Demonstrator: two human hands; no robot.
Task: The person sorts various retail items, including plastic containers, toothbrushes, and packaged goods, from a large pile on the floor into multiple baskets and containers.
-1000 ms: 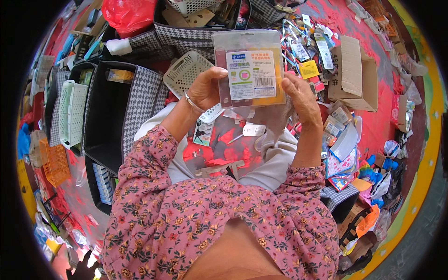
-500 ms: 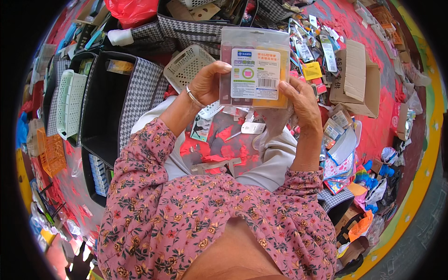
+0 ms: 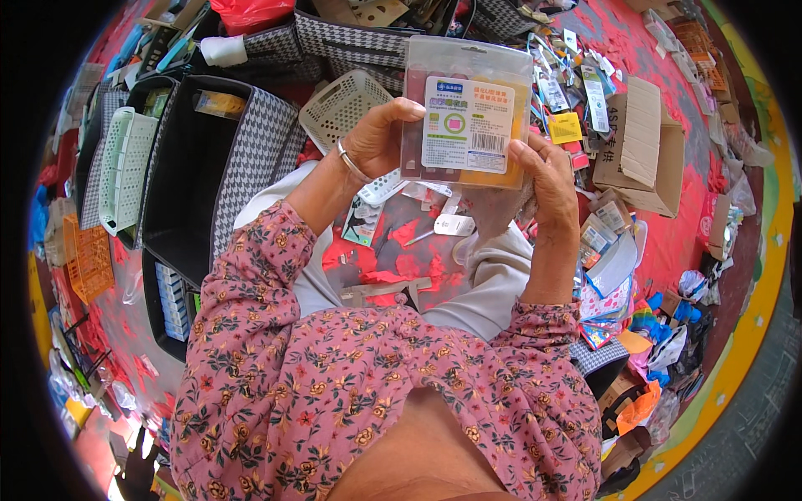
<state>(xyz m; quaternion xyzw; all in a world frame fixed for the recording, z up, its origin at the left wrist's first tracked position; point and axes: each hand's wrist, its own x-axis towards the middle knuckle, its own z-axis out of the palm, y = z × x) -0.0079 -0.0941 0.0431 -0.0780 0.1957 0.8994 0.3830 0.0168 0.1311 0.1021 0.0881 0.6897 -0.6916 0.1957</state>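
Observation:
Between my two hands, out in front of my chest, is a clear plastic package [image 3: 468,63] with a white printed label and purple and yellow contents. My left hand [image 3: 378,140], with a bracelet at the wrist, grips its left edge, thumb on the front. At the lower right edge my right hand [image 3: 547,177] pinches it, the other fingers mostly behind. Some thin greyish, see-through material [image 3: 493,215] hangs below the package by my right hand. What the fingers behind the package do is hidden.
Left stand a black houndstooth storage box [image 3: 188,167] and a pale green basket [image 3: 127,171]. A cream basket [image 3: 342,104] lies beyond my left hand. Right are an open cardboard box [image 3: 643,150] and heaps of small packaged goods [image 3: 576,92]. Torn red covering [image 3: 401,267] lies between my legs.
The package has tilted slightly and shifted a little to the right and up in view, with both hands still on it. The surroundings have shifted slightly with the view.

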